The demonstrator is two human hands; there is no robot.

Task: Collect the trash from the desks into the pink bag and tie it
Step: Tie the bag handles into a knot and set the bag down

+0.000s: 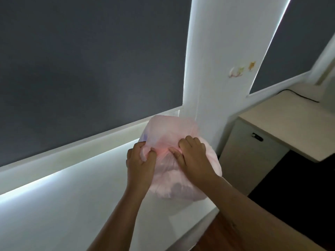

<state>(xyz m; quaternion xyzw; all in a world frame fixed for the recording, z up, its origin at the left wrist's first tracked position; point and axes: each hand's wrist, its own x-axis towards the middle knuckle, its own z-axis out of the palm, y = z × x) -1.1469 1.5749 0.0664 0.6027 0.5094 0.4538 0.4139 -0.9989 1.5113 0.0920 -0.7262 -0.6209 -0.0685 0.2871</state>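
Now one pink bag (168,134); left hand (140,163), right hand (194,156) both clenched on neck, seemingly knotting.

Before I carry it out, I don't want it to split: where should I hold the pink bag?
Grip the gathered neck of the pink bag, coming from above, where the left hand and right hand already pinch it. The plastic bunches thick there; the bulging body below looks thin and stretched.

My left hand (140,161) and right hand (193,154) cover the gathered neck of the pink bag (168,129), whose contents show only as blurred shapes.
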